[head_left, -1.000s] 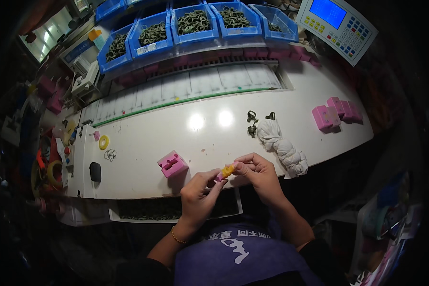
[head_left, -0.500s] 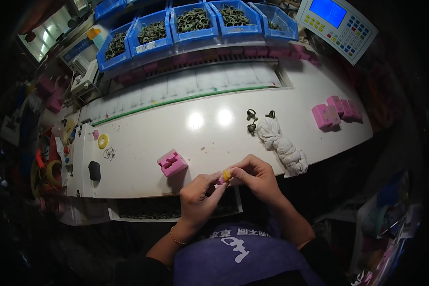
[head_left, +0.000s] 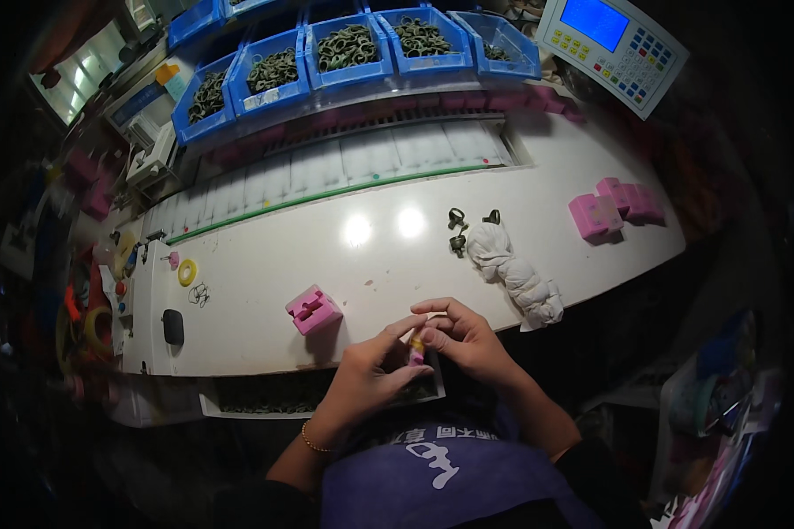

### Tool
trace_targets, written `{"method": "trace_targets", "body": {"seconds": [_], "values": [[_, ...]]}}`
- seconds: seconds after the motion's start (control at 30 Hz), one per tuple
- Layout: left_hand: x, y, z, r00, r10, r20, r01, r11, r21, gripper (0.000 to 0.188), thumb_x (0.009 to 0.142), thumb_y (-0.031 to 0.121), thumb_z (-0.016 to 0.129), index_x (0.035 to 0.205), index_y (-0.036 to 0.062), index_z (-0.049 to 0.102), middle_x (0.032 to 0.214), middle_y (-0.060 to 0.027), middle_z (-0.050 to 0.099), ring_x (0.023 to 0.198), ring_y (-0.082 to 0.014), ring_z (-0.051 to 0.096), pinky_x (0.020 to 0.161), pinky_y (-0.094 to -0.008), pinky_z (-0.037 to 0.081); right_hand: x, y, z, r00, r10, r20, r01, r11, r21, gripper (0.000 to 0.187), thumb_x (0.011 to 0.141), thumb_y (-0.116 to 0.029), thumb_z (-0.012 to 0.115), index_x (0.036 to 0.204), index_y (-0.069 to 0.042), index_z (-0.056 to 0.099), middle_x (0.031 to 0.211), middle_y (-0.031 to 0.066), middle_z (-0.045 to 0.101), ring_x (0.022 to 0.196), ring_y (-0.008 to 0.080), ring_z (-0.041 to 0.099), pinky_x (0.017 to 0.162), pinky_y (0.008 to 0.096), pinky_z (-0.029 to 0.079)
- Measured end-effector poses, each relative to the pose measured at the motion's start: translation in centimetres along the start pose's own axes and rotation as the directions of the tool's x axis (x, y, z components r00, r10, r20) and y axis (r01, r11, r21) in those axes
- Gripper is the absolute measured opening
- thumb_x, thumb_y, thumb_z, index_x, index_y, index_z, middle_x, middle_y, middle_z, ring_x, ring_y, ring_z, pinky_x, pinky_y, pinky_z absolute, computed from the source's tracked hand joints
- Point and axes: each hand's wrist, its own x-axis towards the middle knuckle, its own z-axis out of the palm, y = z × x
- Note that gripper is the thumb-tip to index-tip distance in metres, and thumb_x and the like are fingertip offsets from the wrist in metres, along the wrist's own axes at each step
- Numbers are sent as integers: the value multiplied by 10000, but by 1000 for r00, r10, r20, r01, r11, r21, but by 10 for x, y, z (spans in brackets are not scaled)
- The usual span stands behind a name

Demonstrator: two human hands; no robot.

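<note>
In front of my body, at the table's near edge, both hands meet around a small pink and yellow piece (head_left: 417, 350). My left hand (head_left: 372, 363) pinches its lower, pink end between thumb and fingers. On its yellow part close the fingers and thumb of my right hand (head_left: 463, 339); they hide much of it, and its exact kind cannot be made out. A pink block (head_left: 314, 310) with a notched slot in its top sits on the table just left of my hands.
A twisted white cloth (head_left: 513, 273) lies right of centre, with dark rings (head_left: 457, 244) beside it. More pink blocks (head_left: 595, 216) stand farther right. Blue bins (head_left: 348, 72) of dark rings line the back. Below the table edge is an open drawer (head_left: 207, 401).
Both hands have drawn slightly down toward me with the small piece, which now stands more upright. My right fingers have shifted over its top. The whole view has moved slightly.
</note>
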Motion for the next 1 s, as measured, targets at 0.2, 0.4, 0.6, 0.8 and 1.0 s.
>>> {"method": "trace_targets", "body": {"seconds": [0.2, 0.4, 0.6, 0.8, 1.0], "values": [[6, -21, -2, 992, -98, -77, 97, 995, -19, 572, 724, 48, 882, 1203, 5, 572, 1037, -87, 672, 826, -92, 648, 735, -243, 562, 7, -47, -31, 782, -620, 60, 34, -54, -998, 514, 848, -87, 702, 1342, -70, 562, 1185, 141, 666, 1082, 283, 625, 935, 408, 503], [14, -31, 6, 980, -125, -154, 101, 983, -155, 584, 733, 23, 875, 1215, -6, 546, 1031, -43, 642, 914, -79, 615, 848, -238, 539, -5, -51, -71, 856, -516, -35, -75, -56, -996, 551, 743, -22, 673, 1289, -84, 630, 1262, 132, 654, 1011, 298, 630, 870, 395, 527], [18, -34, 13, 969, -46, -244, 29, 997, -73, 554, 747, 33, 858, 1207, -18, 554, 1017, -80, 671, 881, -105, 635, 811, -257, 553, -22, -56, -9, 771, -554, 314, 456, 137, -879, 620, 675, 9, 697, 1283, -107, 658, 1326, 133, 629, 907, 290, 647, 803, 371, 551], [16, -34, 20, 977, -211, -38, 121, 688, -716, 691, 727, -44, 835, 1326, 17, 496, 1264, -89, 576, 1169, -187, 588, 1007, -327, 507, -26, -24, -10, 940, -337, 60, 311, 766, -563, 510, 828, 6, 589, 1335, -45, 567, 1266, 210, 582, 1070, 268, 645, 875, 413, 564], [16, -38, 26, 985, -167, 34, 129, 606, -785, 715, 739, -11, 825, 1380, 82, 523, 1330, -46, 447, 1286, -179, 443, 1067, -325, 418, -33, 18, -3, 950, 196, 242, -311, 628, 713, 637, 867, -115, 540, 1467, -58, 336, 1005, 221, 610, 766, 288, 662, 700, 398, 585]]}}
